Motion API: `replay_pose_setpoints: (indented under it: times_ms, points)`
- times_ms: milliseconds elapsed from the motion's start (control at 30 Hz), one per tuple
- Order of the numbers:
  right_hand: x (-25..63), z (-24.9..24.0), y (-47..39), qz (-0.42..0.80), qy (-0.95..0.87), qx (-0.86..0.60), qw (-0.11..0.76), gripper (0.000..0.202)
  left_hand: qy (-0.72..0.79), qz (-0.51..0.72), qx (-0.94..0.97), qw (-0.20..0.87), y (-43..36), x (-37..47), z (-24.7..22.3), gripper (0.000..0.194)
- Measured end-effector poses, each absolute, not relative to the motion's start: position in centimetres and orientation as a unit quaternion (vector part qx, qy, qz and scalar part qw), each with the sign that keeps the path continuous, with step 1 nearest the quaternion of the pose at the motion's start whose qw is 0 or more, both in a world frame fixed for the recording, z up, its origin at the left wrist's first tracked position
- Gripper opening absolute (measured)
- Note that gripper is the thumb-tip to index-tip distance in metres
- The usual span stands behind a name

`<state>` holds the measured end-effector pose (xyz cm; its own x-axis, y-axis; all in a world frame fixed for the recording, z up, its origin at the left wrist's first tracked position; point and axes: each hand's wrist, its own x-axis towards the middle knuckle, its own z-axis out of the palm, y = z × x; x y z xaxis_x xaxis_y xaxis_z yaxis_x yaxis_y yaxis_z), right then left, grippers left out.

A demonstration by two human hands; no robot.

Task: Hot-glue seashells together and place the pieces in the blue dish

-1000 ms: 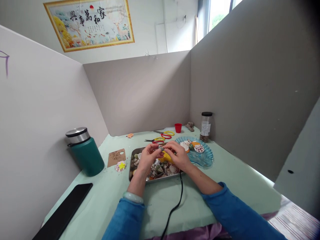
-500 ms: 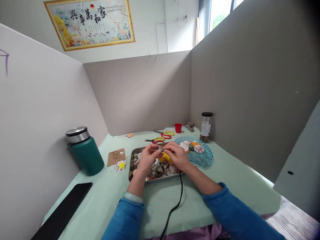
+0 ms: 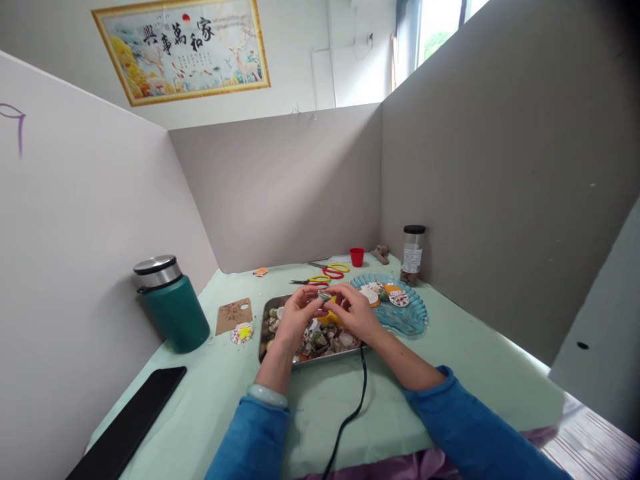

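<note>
Fingertips meet over a tray of shells: the left hand (image 3: 295, 319) pinches a small shell (image 3: 324, 296) between thumb and bent fingers, while the right hand (image 3: 361, 316) curves in from the opposite side, its thumb and forefinger slightly parted at the piece. Whether the right fingertips press on the shell or merely brush it cannot be told. The light, two-sided pose looks like a grip being adjusted, with the piece supported from the left.

Directly beneath, a metal tray (image 3: 325, 359) holds mixed shells (image 3: 320, 337) and a yellow piece (image 3: 333, 319). At 12 o'clock from the hands lie two pairs of scissors (image 3: 326, 269) with red and yellow handles; at 1 o'clock stands a red cup (image 3: 357, 258), and at 2 o'clock a black-lidded jar (image 3: 413, 257).

A scalloped blue plate (image 3: 400, 321) sits at 3 o'clock, bearing white, orange and speckled pieces. At 9 o'clock, a brown card (image 3: 231, 316) lies beside a speckled disc (image 3: 243, 333) topped with a yellow star, with a green flask (image 3: 177, 313) farther out. A flat black slab (image 3: 135, 413) rests at 8 o'clock, and a black cable (image 3: 365, 380) trails from the tray toward 6 o'clock.
</note>
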<state>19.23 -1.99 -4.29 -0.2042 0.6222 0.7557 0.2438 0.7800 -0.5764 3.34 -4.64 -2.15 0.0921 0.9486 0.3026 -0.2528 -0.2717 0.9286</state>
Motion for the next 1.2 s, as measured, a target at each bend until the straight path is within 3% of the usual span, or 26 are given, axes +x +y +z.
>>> replay_pose_setpoints:
  times_ms: [533,800,967,1200]
  points:
    - [19.28,-4.64,-1.77,0.118,-0.795,-0.265,0.533,0.035,0.325,0.579,0.535,0.522,-4.59,3.85,-2.66,0.029]
    - [19.23,-4.68,-1.88,0.055,-0.808,-0.312,0.498,0.040,0.388,0.606,0.540,0.437,-4.14,3.74,-2.43,0.032]
    - [19.19,-4.81,-1.90,0.055,-0.815,-0.305,0.490,0.042,0.413,0.596,0.522,0.449,-4.11,3.56,-2.39,0.029]
    - [19.30,-4.61,-1.95,0.082,-0.809,-0.272,0.514,0.033,0.389,0.594,0.512,0.483,-4.39,3.47,-2.13,0.029]
